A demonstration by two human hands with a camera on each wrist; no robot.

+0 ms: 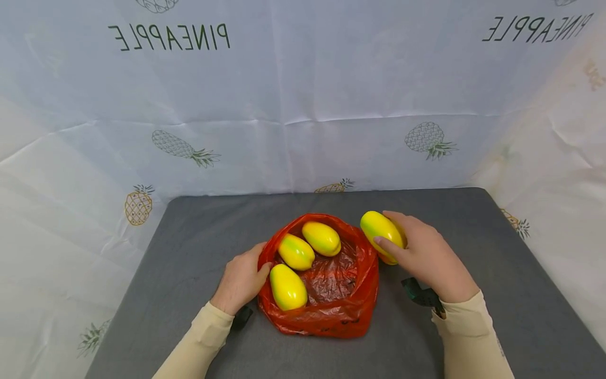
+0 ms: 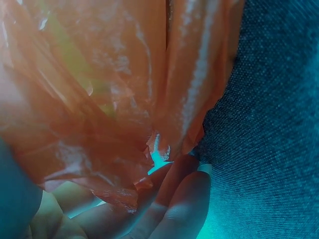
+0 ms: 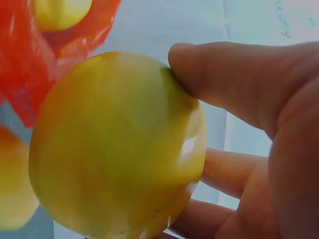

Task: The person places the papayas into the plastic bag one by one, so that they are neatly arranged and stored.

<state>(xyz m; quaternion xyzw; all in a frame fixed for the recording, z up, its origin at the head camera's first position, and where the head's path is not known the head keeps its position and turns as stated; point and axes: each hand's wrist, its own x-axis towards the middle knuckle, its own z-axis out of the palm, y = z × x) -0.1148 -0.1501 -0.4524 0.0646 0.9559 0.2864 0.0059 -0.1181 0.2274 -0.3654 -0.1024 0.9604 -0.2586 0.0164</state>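
Note:
A red plastic bag (image 1: 326,321) stands open on the table with three yellow mangoes inside: one at the back (image 1: 322,238), one at the left (image 1: 296,252) and one at the front left (image 1: 288,287). My left hand (image 1: 243,276) pinches the bag's left rim; in the left wrist view its fingers (image 2: 187,199) lie against the thin plastic. Just off the bag's right rim, my right hand (image 1: 428,252) holds another yellow mango (image 1: 380,231) between thumb and fingers, raised above the table. Below it, a further yellow-orange fruit (image 3: 15,184) shows partly in the right wrist view.
The grey table (image 1: 199,226) extends around the bag on all sides. Behind it hangs a white cloth (image 1: 293,158) printed with pineapples, and similar cloth covers both sides. A dark strap (image 1: 421,295) sits at my right wrist.

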